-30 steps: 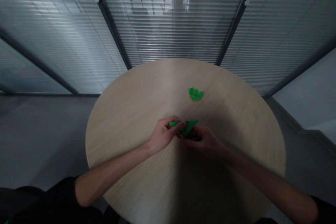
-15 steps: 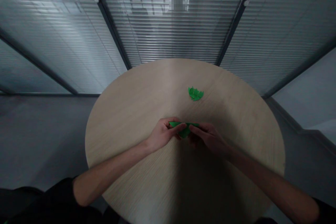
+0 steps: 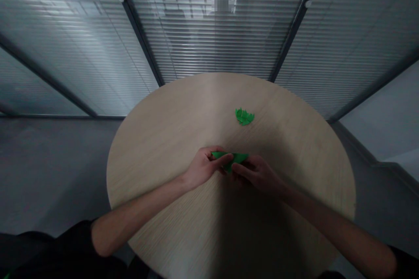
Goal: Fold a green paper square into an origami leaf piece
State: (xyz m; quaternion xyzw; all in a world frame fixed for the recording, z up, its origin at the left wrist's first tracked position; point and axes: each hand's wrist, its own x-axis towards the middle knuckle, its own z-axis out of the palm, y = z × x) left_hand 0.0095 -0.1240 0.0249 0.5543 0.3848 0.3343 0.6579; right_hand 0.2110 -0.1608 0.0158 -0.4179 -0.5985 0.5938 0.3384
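Between my two hands is a folded green paper (image 3: 240,157), a flat triangle with its long edge away from me and its point toward me. My left hand (image 3: 207,164) pinches its left part, thumb on top and fingers behind. At the lower right side, my right hand (image 3: 257,171) grips the paper with the thumb near its lower point; the other fingers are partly hidden under it. Farther off on the table lies a small clump of folded green paper pieces (image 3: 244,116), touched by neither hand.
The round wooden table (image 3: 157,139) carries the paper pieces, and my forearms cross its near part. Behind its far edge stands a glass wall with blinds (image 3: 196,52) and dark frames. Grey floor (image 3: 65,161) shows at the left.
My right thumb has slid down and toward me along the paper, from near the upper edge to the lower point, baring more of its right part. My left hand stays put.
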